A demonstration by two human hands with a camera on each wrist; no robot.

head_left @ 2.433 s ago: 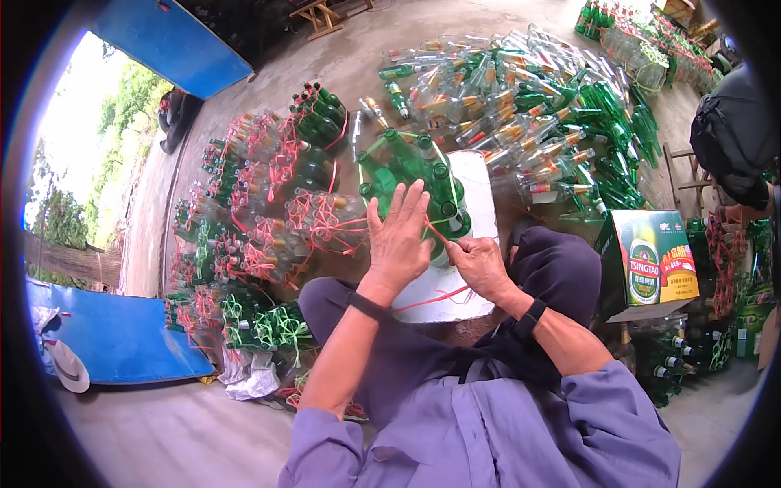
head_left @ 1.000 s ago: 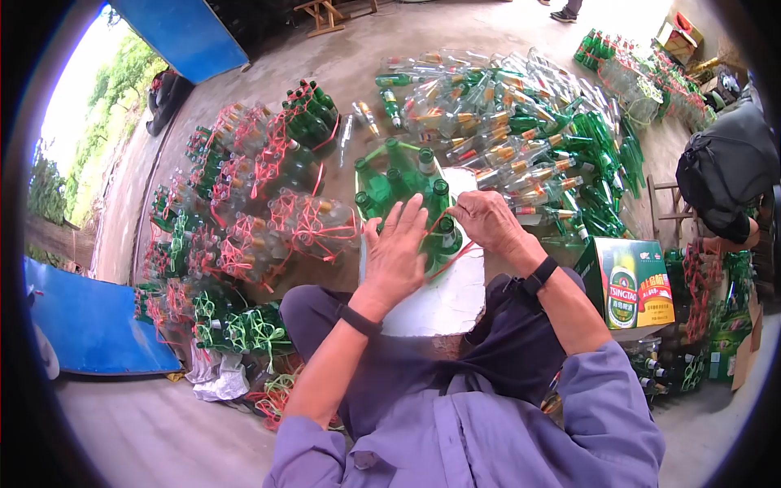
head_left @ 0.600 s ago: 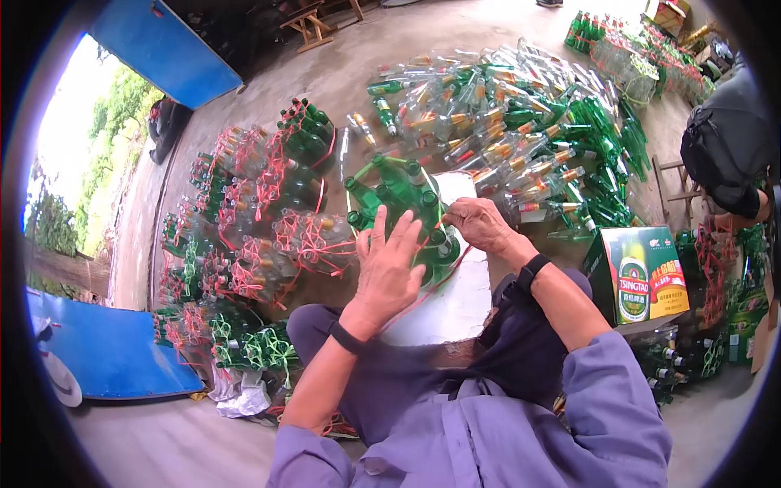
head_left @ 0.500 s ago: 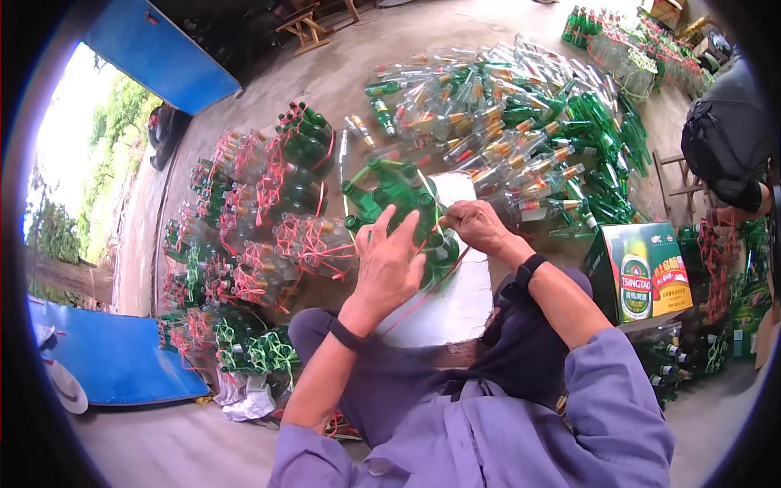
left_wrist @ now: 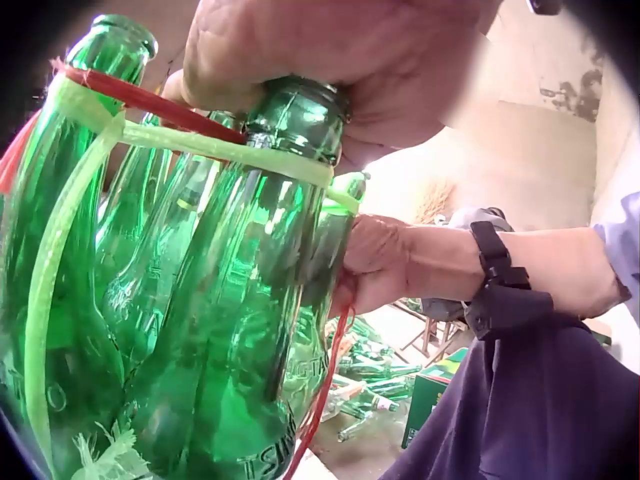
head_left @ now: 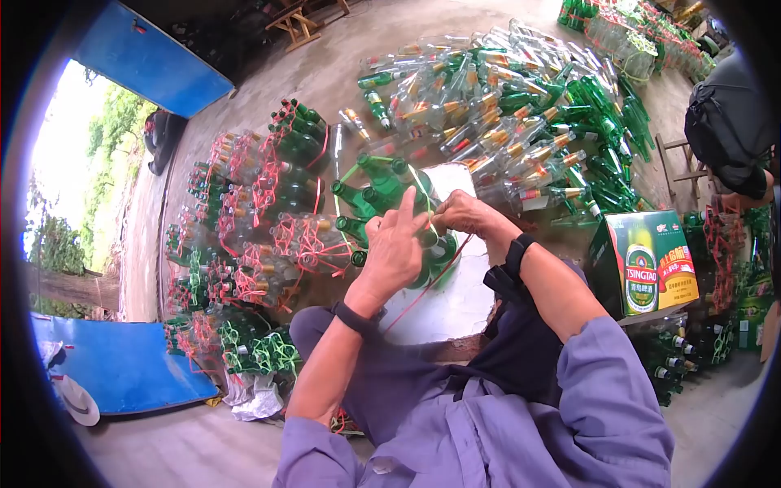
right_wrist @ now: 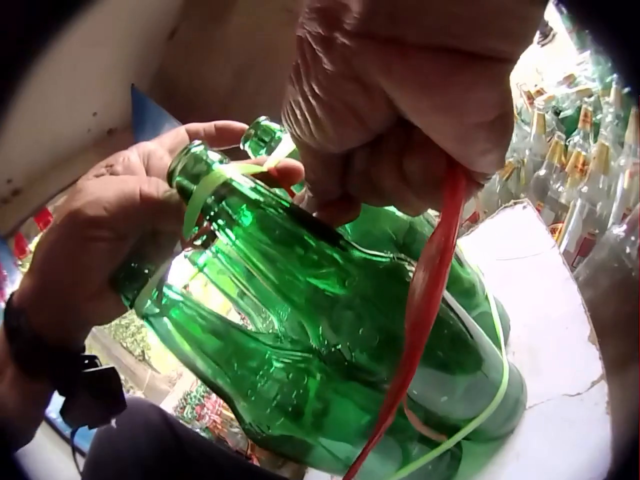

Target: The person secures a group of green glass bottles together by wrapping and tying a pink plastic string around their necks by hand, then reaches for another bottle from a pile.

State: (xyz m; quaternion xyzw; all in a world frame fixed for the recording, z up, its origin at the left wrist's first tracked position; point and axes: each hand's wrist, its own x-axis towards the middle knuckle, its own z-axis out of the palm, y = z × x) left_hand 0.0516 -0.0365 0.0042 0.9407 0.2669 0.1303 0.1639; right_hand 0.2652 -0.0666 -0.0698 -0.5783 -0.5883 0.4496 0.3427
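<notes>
A bundle of green bottles (head_left: 382,191) stands tilted on a white board (head_left: 447,317), with light green strapping (left_wrist: 230,150) round the necks. My left hand (head_left: 392,252) rests over the near bottle necks, its fingers spread in the head view; in the left wrist view its palm covers one bottle mouth. My right hand (head_left: 468,215) is at the bundle's right side, fingers curled round a red strip (right_wrist: 425,290) that hangs down past the bottles. Another stretch of red strip (left_wrist: 150,105) crosses the necks in the left wrist view.
Tied bundles of bottles (head_left: 305,240) stand at the left. Loose clear and green bottles (head_left: 521,122) lie heaped ahead and to the right. A Tsingtao carton (head_left: 643,264) stands at the right, beyond the knee; a person with a dark bag (head_left: 732,122) is at the far right.
The bundle leans further left. My left hand has shifted over the near necks, and my right hand has turned at the right side, with the red strip trailing towards me.
</notes>
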